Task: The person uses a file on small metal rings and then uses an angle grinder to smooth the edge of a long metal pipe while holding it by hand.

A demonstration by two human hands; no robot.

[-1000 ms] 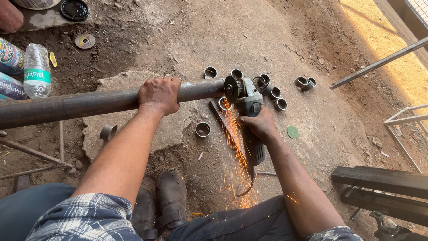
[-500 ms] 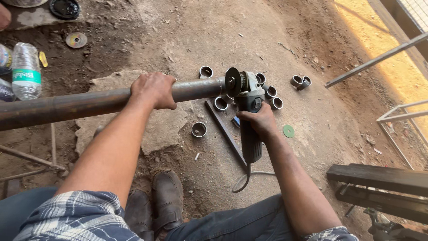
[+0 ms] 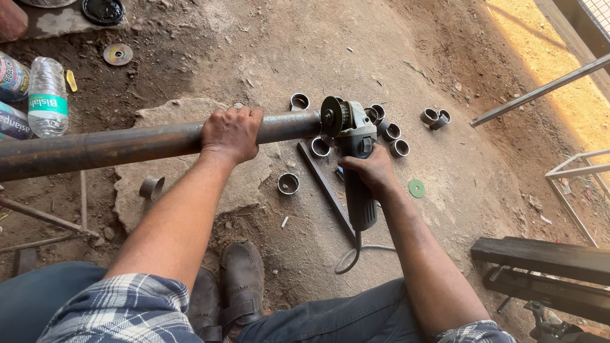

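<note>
Head view: left hand [image 3: 232, 132] gripping the steel pipe [image 3: 127, 145] running from left edge to frame ctr, right hand [image 3: 373, 170] closed around the angle grinder [image 3: 352, 152] w/ disc at pipe's end — should be keeping pipe steady, disc square.

Three plastic bottles lie together on the dirt floor at the far left edge. The clear water bottle [image 3: 47, 96] wears a green-and-white label band. The two bottles beside it [image 3: 9, 76] [image 3: 13, 122], cut off by the edge, carry multicoloured labels.
</note>
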